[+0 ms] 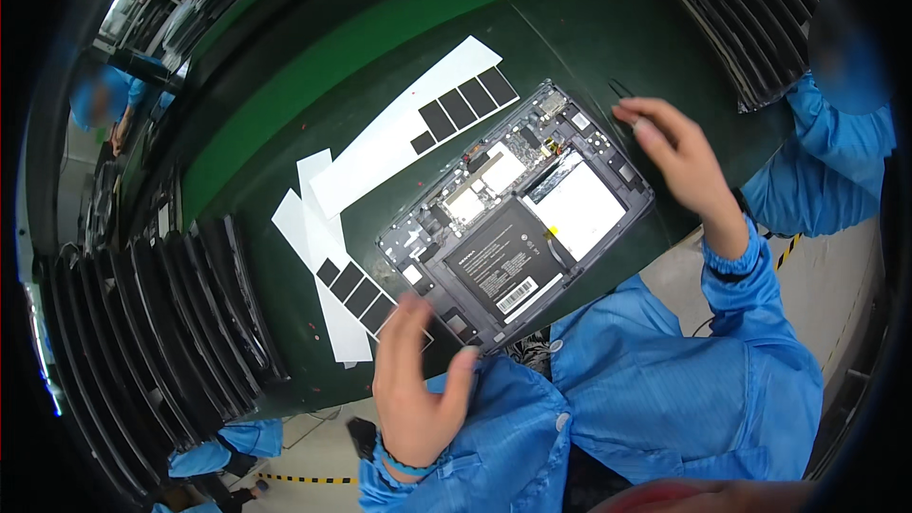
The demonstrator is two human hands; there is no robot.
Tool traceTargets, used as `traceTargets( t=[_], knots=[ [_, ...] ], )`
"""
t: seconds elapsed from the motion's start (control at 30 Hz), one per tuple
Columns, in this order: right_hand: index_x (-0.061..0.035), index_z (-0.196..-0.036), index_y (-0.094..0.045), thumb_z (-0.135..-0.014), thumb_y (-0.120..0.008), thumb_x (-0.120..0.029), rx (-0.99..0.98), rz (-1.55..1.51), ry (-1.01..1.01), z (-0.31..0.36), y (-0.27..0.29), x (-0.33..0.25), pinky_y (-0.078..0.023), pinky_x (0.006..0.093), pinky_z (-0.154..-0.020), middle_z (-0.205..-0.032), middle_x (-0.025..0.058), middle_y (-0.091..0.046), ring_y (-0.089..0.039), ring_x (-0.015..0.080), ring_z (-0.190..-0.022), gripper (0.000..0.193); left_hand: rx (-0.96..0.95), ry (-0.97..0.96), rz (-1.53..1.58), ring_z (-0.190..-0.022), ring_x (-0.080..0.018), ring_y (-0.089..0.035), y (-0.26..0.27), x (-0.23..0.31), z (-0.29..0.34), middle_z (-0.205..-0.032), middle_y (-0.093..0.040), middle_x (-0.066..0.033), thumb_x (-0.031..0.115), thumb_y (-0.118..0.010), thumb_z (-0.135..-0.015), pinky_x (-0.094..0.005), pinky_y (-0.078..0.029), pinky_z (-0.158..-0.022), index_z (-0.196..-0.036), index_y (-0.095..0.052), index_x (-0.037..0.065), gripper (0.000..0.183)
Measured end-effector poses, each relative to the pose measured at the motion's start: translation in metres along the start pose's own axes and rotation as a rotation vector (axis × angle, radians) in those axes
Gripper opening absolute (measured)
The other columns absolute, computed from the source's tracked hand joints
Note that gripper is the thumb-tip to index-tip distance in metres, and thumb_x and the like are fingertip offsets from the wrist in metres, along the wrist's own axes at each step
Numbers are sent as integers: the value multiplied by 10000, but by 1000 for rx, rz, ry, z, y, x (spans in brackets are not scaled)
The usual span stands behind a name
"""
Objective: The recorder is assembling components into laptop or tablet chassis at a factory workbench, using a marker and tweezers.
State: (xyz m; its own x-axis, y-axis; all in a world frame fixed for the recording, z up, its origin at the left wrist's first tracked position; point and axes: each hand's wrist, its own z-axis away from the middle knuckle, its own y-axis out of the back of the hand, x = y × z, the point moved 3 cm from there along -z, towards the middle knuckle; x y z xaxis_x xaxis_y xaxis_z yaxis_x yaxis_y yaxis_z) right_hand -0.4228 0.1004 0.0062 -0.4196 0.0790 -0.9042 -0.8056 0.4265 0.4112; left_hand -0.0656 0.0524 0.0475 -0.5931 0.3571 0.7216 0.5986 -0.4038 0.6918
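Note:
An opened tablet (pixel 508 218) lies tilted on the dark green table, its inside showing a circuit board (pixel 489 180), a black battery (pixel 503 261) and a bright white panel (pixel 579 209). My left hand (pixel 418 385) is open beside its lower left corner, thumb spread, fingertips over the end of a white strip with black pads (pixel 351 285). Beyond the tablet's right edge, my right hand (pixel 679 157) has its fingers stretched out and apart. A thin dark tool like tweezers (pixel 619 88) is at its fingertips; whether they touch is unclear.
Another white strip with black rectangular pads (pixel 465 100) lies beyond the tablet. Dark flat panels (pixel 161 342) stand stacked at the left, with more panels (pixel 741 19) at the far right. A co-worker's blue sleeve (pixel 807 171) is at the right edge.

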Motion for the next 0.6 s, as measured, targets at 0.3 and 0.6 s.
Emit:
traceTargets(
  t=[0.3,0.6],
  knots=[
    [40,-1372,-416,-964,-533,-75,3,-334,22,32,-34,-22,-374,323,-1046,-1322,137,-520,-495,199,-1230,440,64,26,628,-1377,-302,-335,-36,-38,25,-1474,-329,-204,9,-668,-800,-426,-269,-1127,-1423,-344,-49,705],
    [0,-1199,-571,-897,-581,17,257,-945,-20,-151,-102,-79,-482,293,-817,-1035,110,-609,-577,177,-934,303,223,-117,349,-1254,-330,-505,16,-46,10,-1414,-469,-213,120,-650,-844,-423,-371,-1060,-1347,-456,-68,571]
  ],
)
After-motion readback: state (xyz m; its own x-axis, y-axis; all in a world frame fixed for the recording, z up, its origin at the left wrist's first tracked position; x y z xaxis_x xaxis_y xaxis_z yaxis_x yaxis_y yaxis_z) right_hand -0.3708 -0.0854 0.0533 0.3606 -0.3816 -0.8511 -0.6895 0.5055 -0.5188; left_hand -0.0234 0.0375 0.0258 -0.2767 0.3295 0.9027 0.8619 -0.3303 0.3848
